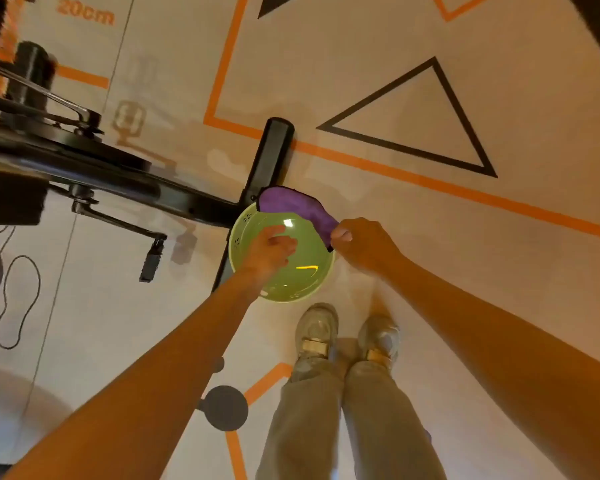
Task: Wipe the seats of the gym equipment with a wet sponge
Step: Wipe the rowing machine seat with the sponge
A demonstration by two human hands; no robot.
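Observation:
A light green bowl [302, 282] with water in it sits on the floor beside the exercise bike's rear foot bar [267, 157]. A purple cloth [291, 206] with a dark edge drapes over the bowl's far rim. My right hand [364, 242] pinches the cloth's near end between thumb and fingers. My left hand [269, 252] hovers over the bowl's left side, fingers loosely curled, holding nothing that I can see. No bike seat shows in this view.
The black exercise bike frame [94, 168] and its pedal [151, 258] fill the left. My two shoes [347, 336] stand just behind the bowl. The pale floor carries orange lines, a black triangle [423, 126] and a dark round marker [226, 407].

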